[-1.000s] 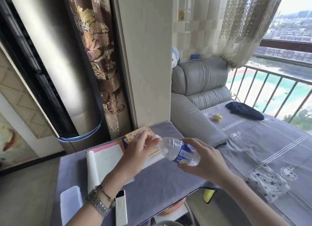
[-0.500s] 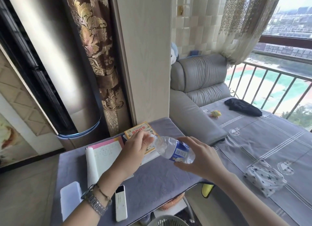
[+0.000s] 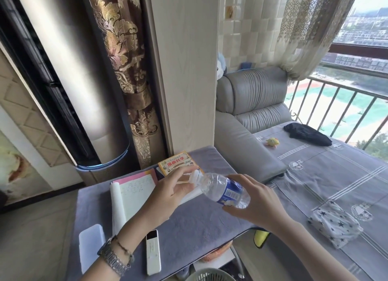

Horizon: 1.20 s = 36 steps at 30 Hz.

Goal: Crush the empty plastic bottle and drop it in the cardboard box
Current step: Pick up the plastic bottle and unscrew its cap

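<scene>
A clear plastic bottle (image 3: 223,189) with a blue label lies almost level in the air above the grey-covered table (image 3: 189,224), its white cap (image 3: 194,176) pointing left. My right hand (image 3: 255,203) grips the bottle's base end from below and behind. My left hand (image 3: 171,191), with a watch on the wrist, has its fingertips closed around the cap. The bottle looks empty and keeps its round shape. No cardboard box is in view.
On the table lie an open notebook (image 3: 132,194), a yellow book (image 3: 178,165), a white remote (image 3: 153,252) and a white case (image 3: 90,249). A grey sofa (image 3: 252,104) and a grey-covered bed (image 3: 336,175) are to the right. A white basket rim (image 3: 207,277) shows below.
The bottle has shifted slightly left toward my left hand, whose fingers now close on the cap. The cap looks partly lifted off the neck.
</scene>
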Each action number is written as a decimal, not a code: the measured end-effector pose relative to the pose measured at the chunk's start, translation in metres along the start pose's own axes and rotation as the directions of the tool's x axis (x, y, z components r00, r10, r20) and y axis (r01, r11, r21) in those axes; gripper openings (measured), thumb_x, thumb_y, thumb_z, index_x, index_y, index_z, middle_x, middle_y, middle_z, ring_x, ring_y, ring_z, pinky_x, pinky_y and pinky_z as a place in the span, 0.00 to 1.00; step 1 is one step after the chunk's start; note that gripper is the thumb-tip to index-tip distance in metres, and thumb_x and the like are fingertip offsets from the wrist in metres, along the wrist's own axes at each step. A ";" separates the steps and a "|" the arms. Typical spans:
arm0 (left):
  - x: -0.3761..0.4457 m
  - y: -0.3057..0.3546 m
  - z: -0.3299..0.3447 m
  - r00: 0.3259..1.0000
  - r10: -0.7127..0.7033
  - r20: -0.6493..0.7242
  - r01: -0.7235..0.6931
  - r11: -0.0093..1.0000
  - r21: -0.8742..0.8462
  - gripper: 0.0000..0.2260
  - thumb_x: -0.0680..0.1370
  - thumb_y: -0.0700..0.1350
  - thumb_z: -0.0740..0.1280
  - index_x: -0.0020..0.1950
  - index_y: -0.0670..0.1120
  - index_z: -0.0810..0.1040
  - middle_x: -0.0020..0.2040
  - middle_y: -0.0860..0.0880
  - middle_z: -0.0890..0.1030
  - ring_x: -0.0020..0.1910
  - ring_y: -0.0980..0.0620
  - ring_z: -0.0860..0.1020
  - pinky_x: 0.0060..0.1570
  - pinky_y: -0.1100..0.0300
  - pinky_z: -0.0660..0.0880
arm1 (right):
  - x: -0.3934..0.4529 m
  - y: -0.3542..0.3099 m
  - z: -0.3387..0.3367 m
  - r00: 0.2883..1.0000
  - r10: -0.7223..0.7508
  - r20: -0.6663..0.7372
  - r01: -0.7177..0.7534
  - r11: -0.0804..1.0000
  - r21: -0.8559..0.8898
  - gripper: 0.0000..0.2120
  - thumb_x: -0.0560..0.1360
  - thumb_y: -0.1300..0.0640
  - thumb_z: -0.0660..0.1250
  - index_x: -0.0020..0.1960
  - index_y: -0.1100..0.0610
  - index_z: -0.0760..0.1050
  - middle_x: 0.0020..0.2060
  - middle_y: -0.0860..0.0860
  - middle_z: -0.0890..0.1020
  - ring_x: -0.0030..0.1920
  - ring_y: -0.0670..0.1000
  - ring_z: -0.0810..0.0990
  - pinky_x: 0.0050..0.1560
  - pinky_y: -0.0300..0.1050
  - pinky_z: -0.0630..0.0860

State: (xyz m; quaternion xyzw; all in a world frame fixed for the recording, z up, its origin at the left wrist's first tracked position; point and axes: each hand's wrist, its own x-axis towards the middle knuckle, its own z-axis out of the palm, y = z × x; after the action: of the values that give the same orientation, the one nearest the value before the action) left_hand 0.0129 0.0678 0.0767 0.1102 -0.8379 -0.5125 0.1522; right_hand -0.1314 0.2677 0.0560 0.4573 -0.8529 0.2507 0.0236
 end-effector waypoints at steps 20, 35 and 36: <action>0.017 -0.079 0.022 0.921 -0.332 -0.206 0.298 0.938 -0.177 0.13 0.67 0.41 0.77 0.47 0.51 0.80 0.46 0.52 0.85 0.46 0.59 0.83 0.43 0.66 0.78 | 0.003 0.028 0.010 0.997 0.069 0.031 -0.071 0.993 0.099 0.32 0.61 0.35 0.70 0.63 0.35 0.63 0.51 0.32 0.74 0.48 0.48 0.81 0.44 0.48 0.79; 0.038 -0.210 0.089 0.871 -0.478 -0.114 0.482 0.876 0.015 0.16 0.65 0.38 0.78 0.49 0.48 0.80 0.48 0.47 0.84 0.46 0.52 0.81 0.41 0.69 0.75 | 0.028 0.054 0.065 0.967 0.195 0.163 -0.211 0.973 0.093 0.30 0.63 0.39 0.72 0.63 0.42 0.67 0.54 0.41 0.81 0.45 0.49 0.78 0.40 0.46 0.71; 0.039 -0.217 0.090 0.870 -0.480 -0.117 0.486 0.873 0.036 0.15 0.66 0.39 0.78 0.49 0.49 0.79 0.49 0.47 0.83 0.45 0.53 0.81 0.41 0.69 0.74 | 0.029 0.054 0.069 0.964 0.206 0.165 -0.224 0.970 0.095 0.30 0.64 0.40 0.73 0.63 0.43 0.67 0.54 0.41 0.81 0.46 0.49 0.79 0.41 0.47 0.73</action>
State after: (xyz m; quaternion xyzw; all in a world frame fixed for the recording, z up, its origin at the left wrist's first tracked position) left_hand -0.0503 0.0314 -0.1502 0.3476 -0.7906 -0.5006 0.0593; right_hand -0.1784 0.2390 -0.0186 0.3804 -0.8813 0.2636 -0.0958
